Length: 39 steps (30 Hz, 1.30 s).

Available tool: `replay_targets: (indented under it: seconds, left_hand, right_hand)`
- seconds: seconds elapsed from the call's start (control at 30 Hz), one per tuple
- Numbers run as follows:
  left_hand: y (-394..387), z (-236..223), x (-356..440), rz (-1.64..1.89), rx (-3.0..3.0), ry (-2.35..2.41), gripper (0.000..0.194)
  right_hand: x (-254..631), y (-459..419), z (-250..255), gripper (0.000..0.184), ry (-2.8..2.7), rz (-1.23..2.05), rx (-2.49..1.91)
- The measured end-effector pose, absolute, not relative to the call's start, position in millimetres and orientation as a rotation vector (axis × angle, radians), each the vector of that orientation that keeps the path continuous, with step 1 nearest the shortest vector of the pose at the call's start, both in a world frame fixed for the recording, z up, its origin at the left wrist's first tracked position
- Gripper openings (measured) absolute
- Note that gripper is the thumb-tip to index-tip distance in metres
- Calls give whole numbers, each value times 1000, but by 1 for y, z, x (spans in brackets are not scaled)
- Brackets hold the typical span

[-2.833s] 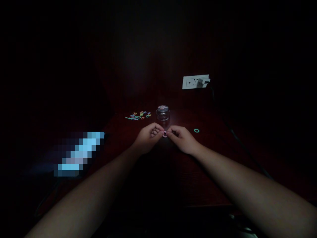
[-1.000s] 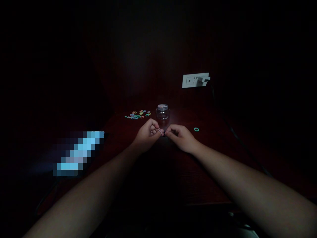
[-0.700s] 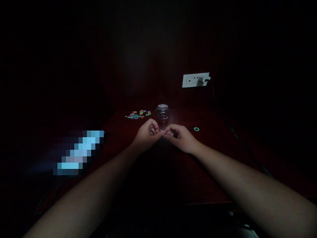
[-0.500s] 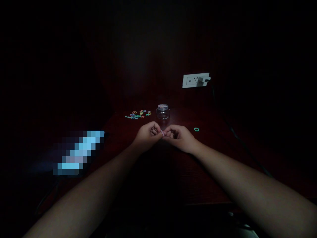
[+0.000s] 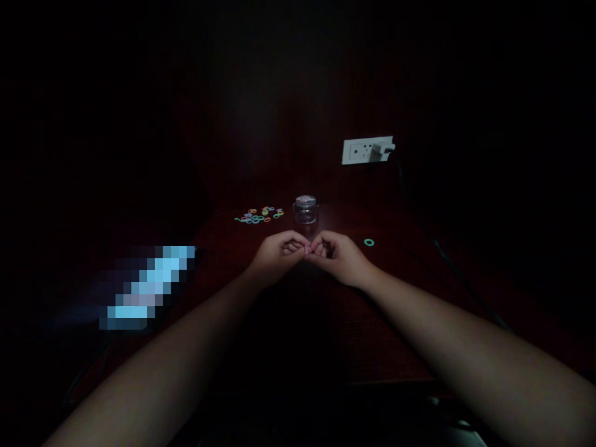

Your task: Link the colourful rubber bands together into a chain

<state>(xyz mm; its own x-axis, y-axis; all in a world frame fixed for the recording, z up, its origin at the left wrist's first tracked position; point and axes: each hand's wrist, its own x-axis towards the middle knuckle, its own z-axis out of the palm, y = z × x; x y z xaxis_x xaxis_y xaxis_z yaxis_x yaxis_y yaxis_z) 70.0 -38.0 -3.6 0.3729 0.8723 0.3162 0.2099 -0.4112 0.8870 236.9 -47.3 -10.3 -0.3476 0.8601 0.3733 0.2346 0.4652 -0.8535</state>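
Note:
My left hand (image 5: 279, 256) and my right hand (image 5: 338, 256) meet above the table, fingertips together. Both are closed in a pinch on a small pink hair tie (image 5: 307, 249), mostly covered by the fingers. Just behind them stands a clear lidded jar (image 5: 305, 212), upright on the table. A single green hair tie (image 5: 369, 243) lies flat to the right of my right hand. Beyond my left hand, several hair ties (image 5: 255, 218) of mixed colours are spread in a loose pile.
On the left lies a lit, pixelated screen (image 5: 156, 282) with a cable near its lower end. A wall socket (image 5: 367, 150) holds a white plug; its dark cord (image 5: 447, 256) runs down the right side of the dark red table (image 5: 391, 360). The surroundings are very dark.
The fingers of both hands have shifted slightly around the pink hair tie, the left fingers stretching further toward the right hand. The jar and the loose hair ties stay in place.

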Motion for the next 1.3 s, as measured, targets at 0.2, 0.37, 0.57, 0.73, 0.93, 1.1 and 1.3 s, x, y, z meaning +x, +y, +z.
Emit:
replay_targets:
  seconds: [0.2, 0.37, 0.57, 0.73, 0.93, 1.1, 1.3]
  left_hand:
    - [-42, 0, 68, 1034, 1881, 881, 17]
    - [-43, 0, 69, 1012, 1895, 912, 17]
    - [-41, -2, 70, 1011, 1929, 961, 17]
    - [-38, -3, 69, 1034, 1929, 957, 19]
    - [-38, -6, 70, 1008, 1889, 923, 21]
    - [-39, -5, 71, 922, 1895, 944, 22]
    - [-41, -4, 71, 918, 1905, 969, 19]
  right_hand:
    - [237, -44, -13, 21, -1813, 869, -956]
    - [239, -42, -14, 22, -1828, 841, -979]
    - [238, -43, -14, 24, -1837, 861, -965]
    - [237, -44, -14, 21, -1840, 887, -953]
    - [239, -44, -12, 16, -1854, 827, -956]
    - [239, -44, -11, 15, -1831, 754, -996]
    - [239, -43, -12, 18, -1819, 746, -1015]
